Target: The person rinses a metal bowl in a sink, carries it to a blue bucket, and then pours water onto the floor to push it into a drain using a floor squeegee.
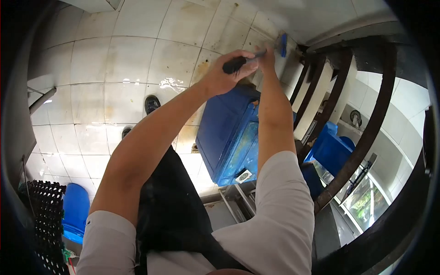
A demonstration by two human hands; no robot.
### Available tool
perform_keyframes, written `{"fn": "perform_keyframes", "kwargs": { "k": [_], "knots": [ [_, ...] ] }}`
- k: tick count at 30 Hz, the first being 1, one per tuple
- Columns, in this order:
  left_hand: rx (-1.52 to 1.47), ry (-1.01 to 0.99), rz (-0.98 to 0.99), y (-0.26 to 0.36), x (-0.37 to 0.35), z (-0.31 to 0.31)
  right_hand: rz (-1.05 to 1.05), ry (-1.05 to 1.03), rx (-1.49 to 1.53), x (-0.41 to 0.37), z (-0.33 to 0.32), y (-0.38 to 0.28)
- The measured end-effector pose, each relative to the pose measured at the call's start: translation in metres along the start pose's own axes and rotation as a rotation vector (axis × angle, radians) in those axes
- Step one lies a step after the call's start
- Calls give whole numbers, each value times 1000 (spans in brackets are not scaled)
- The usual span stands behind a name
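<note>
Left hand (222,77): fingers wrapped round the black end of a handle (233,65). Right hand (267,62): blurred; fingers clamped on the same handle, just beyond the left fingers. Blue piece (283,45) past the right fingers, link to handle unclear. Blue bin (225,126) below both hands' fingers; tiled floor (133,57) beyond.

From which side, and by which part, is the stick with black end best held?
Take the stick by its black end, probably from the near left: the end points that way and is thicker than the grey shaft. The left grip is there; the right grip is on the shaft.
</note>
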State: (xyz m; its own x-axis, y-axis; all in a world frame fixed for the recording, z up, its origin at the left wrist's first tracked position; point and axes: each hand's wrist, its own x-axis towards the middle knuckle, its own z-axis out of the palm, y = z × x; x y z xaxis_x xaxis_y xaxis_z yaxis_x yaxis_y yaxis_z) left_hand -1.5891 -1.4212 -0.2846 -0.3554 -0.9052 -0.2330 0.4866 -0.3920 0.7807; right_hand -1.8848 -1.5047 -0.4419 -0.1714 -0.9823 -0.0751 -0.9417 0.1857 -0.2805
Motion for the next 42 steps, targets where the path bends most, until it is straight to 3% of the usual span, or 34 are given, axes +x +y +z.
{"fn": "perform_keyframes", "kwargs": {
  "k": [1,3,5,7,8,10,11,13,14,16,18,19,20,22,23,24,26,27,29,30,31,32,35,36,38,40,42],
  "knots": [
    [24,41,96,-3,-2,-8,21,-58,23,0,-2,-7],
    [21,65,148,17,-23,-27,-205,90,92,-16,0,-44],
    [166,122,257,58,-66,-41,-164,4,267,-45,-6,-105],
    [677,303,113,131,-131,-47,-433,91,396,-76,-2,-159],
    [800,328,95,156,-159,-49,-413,51,467,-104,-25,-207],
    [1037,232,19,204,-204,-47,-538,-247,499,-137,-63,-262],
    [1083,144,36,225,-223,-47,-530,-235,460,-152,-80,-276],
    [412,31,651,223,-233,-53,-515,-210,361,-169,-108,-291],
    [424,29,645,221,-230,-54,-549,-168,395,-159,-107,-282],
    [700,238,132,209,-219,-45,-565,-108,461,-152,-99,-232],
    [526,152,258,149,-170,-46,-336,-31,201,-136,-92,-172],
    [372,83,325,115,-138,-40,-185,-42,231,-124,-88,-136],
    [230,26,326,79,-105,-28,-248,59,110,-107,-68,-79],
    [111,-12,160,16,-46,1,-165,32,-24,-73,-49,18],
    [116,-47,-9,6,-26,18,16,-7,-43,-68,-48,40],
    [118,-88,-178,-2,-13,31,14,-22,-30,-63,-42,62],
    [227,-58,3,-17,-5,42,20,-51,-2,-60,-27,94],
    [286,-48,95,-17,-4,45,22,-56,29,-59,-27,85],
    [61,-21,47,1,-24,27,-89,48,81,-66,-15,53],
    [321,-31,269,26,-46,12,-116,-4,213,-74,-23,7],
    [491,50,284,64,-71,4,-148,-52,346,-87,-30,-46],
    [558,29,453,90,-96,-18,-150,-17,442,-104,-22,-80],
    [398,304,374,162,-204,-64,-412,-70,530,-150,-23,-199],
    [330,299,456,188,-232,-73,-535,-155,554,-157,-52,-237],
    [174,8,649,242,-244,-72,-554,-210,566,-171,-76,-265],
    [146,179,471,235,-238,-68,-570,-243,552,-162,-90,-270],
    [103,345,291,207,-214,-64,-527,-132,443,-137,-80,-240]
  ]
}}
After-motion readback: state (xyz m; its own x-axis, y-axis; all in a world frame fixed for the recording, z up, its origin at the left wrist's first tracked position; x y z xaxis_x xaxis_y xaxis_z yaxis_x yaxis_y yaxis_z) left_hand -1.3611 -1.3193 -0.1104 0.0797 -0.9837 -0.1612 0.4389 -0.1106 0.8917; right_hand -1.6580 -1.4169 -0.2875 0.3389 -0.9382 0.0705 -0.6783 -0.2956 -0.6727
